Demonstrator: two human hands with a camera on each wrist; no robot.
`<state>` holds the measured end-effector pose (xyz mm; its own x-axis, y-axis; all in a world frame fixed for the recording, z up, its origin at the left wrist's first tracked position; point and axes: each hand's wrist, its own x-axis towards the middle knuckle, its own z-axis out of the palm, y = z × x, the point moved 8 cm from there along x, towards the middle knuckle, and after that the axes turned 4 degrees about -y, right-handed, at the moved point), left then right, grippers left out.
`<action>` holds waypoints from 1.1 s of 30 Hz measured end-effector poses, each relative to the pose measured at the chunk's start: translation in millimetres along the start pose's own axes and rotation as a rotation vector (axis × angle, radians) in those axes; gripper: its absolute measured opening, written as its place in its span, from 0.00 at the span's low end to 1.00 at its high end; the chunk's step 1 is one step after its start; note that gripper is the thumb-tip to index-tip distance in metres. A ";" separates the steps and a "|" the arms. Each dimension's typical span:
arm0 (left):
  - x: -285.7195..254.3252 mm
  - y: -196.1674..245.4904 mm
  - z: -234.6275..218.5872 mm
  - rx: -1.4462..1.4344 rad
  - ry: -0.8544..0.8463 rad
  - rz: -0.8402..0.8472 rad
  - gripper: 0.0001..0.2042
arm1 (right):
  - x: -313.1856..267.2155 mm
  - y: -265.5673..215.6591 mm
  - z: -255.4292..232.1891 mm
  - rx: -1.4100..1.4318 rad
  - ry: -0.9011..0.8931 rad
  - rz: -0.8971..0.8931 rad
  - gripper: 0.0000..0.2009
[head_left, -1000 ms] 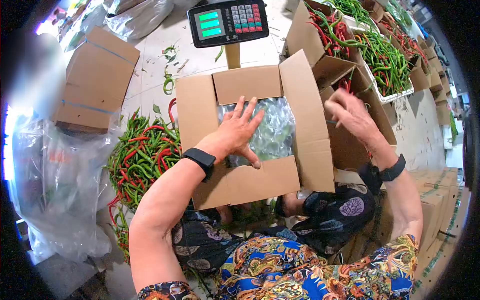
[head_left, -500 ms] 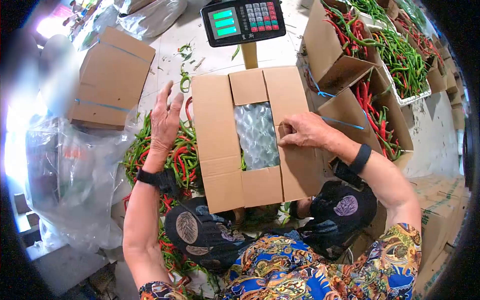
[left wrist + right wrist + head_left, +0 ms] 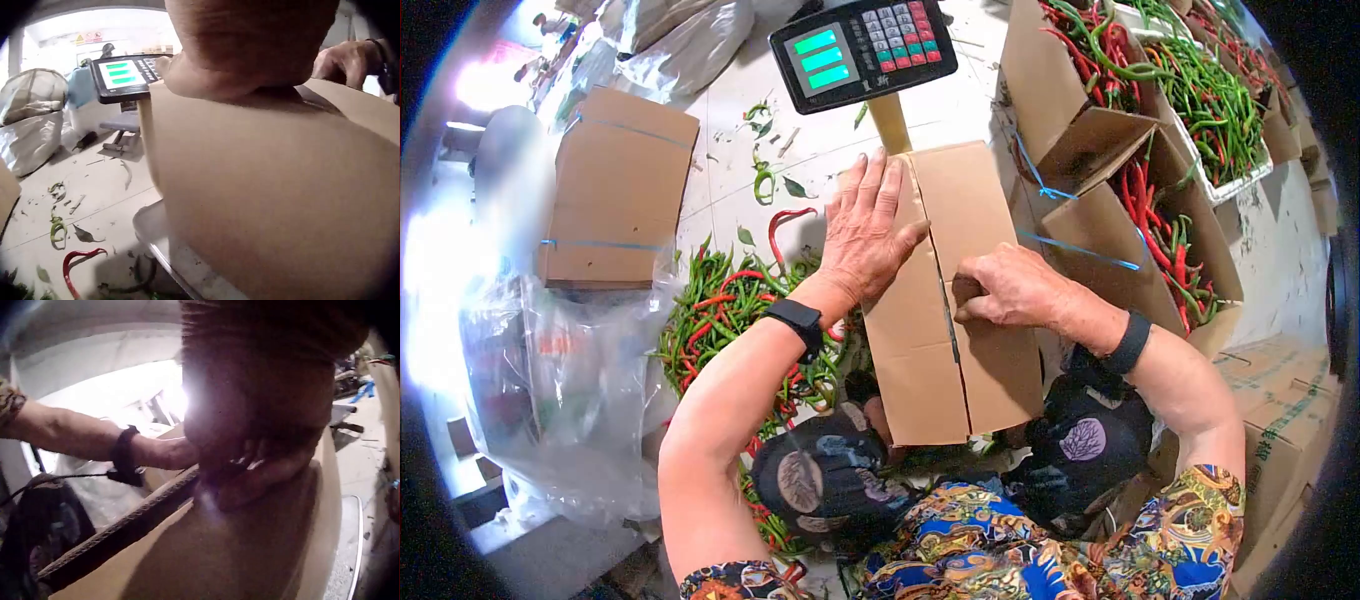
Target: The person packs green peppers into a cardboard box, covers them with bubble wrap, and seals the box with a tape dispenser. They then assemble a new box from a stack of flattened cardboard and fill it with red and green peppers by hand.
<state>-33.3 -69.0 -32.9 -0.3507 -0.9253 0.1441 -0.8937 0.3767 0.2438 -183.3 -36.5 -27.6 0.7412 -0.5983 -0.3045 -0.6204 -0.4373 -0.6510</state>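
Observation:
A cardboard box [image 3: 915, 375] stands with its two long top flaps folded down, a narrow dark gap between them. My left hand [image 3: 865, 230] lies on the left flap near its far end, fingers extended and thumb towards the gap. My right hand [image 3: 1015, 290] rests on the right flap beside the gap with its fingers curled and nothing visible in them. The right wrist view shows the right hand [image 3: 250, 450] on the flap [image 3: 237, 550]. In the left wrist view the left hand [image 3: 250, 50] presses on top of the box [image 3: 281, 187]. The contents are hidden.
Behind the box stands a scale display [image 3: 863, 50] on a post [image 3: 890, 122]. Mixed peppers [image 3: 720, 315] lie at the left, near a clear plastic bag [image 3: 560, 370] and a strapped carton [image 3: 615, 185]. Open cartons of peppers [image 3: 1165, 240] and a white crate [image 3: 1240, 185] stand right.
The left flap has come down beside the right one, covering the bubbled plastic. My left hand has moved from beside the box onto that flap. My right hand stays on the right flap.

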 end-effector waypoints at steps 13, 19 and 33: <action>43.1 2.7 6.9 0.147 -0.020 -0.006 0.37 | -20.4 70.9 -66.2 -0.092 0.525 0.057 0.35; 64.9 18.7 13.5 0.112 -0.075 -0.026 0.23 | -24.2 84.3 -45.8 0.096 0.475 -0.010 0.52; 64.2 34.9 29.6 0.313 0.042 0.217 0.12 | -215.5 227.1 97.8 0.104 0.008 0.520 0.31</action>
<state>-95.3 -116.5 -43.5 -0.5356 -0.8203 0.2006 -0.8441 0.5266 -0.1004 -458.9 58.7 -177.9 0.3402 -0.7235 -0.6007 -0.8765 -0.0125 -0.4813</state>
